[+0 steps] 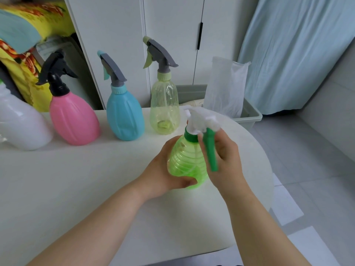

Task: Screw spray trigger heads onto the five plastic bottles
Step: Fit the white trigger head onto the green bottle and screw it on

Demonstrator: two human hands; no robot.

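My left hand point(163, 169) wraps around the body of a clear green bottle point(185, 162) standing near the table's right edge. My right hand point(226, 156) grips the white spray head point(199, 120) with a green trigger and green collar, seated on that bottle's neck. Behind stand three bottles with heads on: a pink bottle point(74, 118) with a black head, a blue bottle point(124, 116) with a grey head, and a pale yellow bottle point(165, 108) with a grey head. At the far left sits a white bottle point(21, 123), its top cut off by the frame.
The white table point(96, 189) ends close to my right. Beyond it on the floor is a grey bin point(251, 114) holding a clear plastic bag point(226, 87). White cabinet doors, a blue curtain and yellow patterned bedding stand behind.
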